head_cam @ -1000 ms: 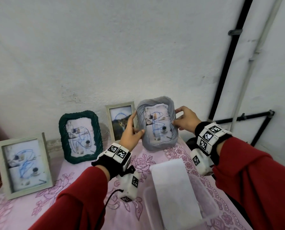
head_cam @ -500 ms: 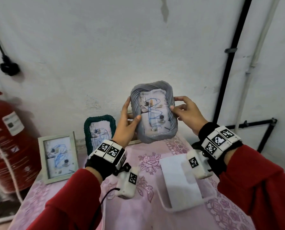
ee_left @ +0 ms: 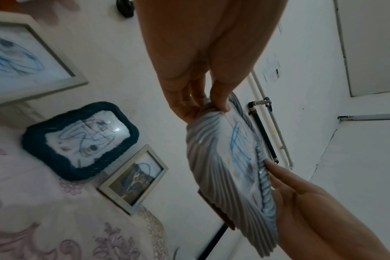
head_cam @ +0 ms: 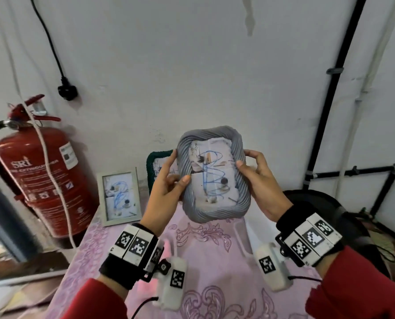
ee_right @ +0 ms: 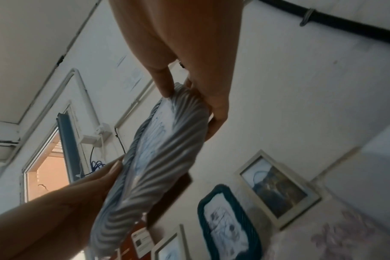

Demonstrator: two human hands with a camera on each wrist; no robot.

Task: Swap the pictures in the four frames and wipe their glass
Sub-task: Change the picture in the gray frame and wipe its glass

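Observation:
I hold a grey rope-rimmed picture frame upright in the air above the table, its scribbled picture facing me. My left hand grips its left edge, thumb on the front. My right hand pinches its right edge. A dark green frame and a pale wooden frame lean on the wall behind. A smaller pale frame stands beside the green one, hidden in the head view.
A pink flowered cloth covers the table. A red fire extinguisher stands at the table's left end. A black plug on a cable hangs on the wall, and black pipes run down at the right.
Both hands have lifted the grey frame off the table and brought it up toward me, keeping their grip. The other frames stay against the wall.

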